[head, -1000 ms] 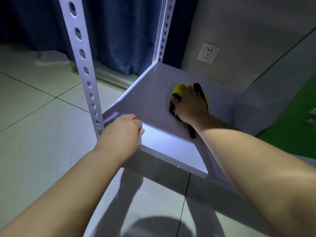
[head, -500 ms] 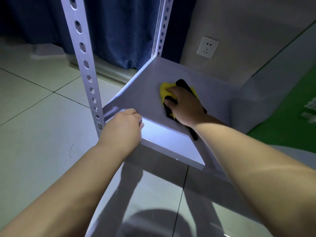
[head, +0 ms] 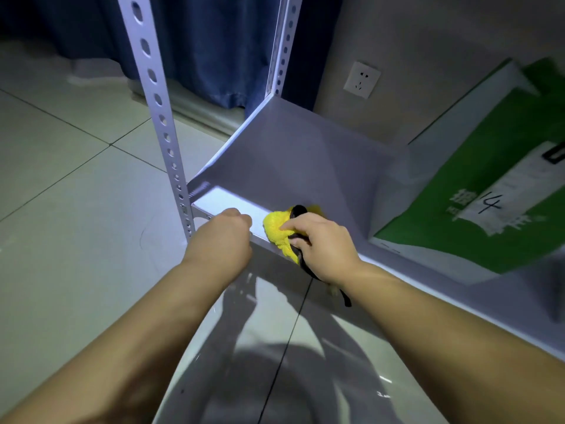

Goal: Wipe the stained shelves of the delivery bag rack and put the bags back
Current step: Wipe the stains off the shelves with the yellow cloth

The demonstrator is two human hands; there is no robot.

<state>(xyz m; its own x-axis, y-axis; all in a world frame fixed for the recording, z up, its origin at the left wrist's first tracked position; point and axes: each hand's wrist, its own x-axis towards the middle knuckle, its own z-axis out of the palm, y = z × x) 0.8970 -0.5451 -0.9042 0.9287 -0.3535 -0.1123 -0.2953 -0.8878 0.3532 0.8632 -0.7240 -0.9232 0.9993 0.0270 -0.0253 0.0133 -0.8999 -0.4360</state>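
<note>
Left hand (head: 223, 237) clamped on the front lip of the shelf (head: 290, 157), right hand (head: 321, 240) gripping the yellow cloth (head: 276, 232) there — best to press flat and overlap strokes along that lip.

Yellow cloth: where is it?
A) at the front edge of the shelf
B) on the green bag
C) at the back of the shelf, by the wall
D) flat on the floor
A: the right hand holds the yellow cloth at the front edge of the shelf, beside the left hand.
</note>
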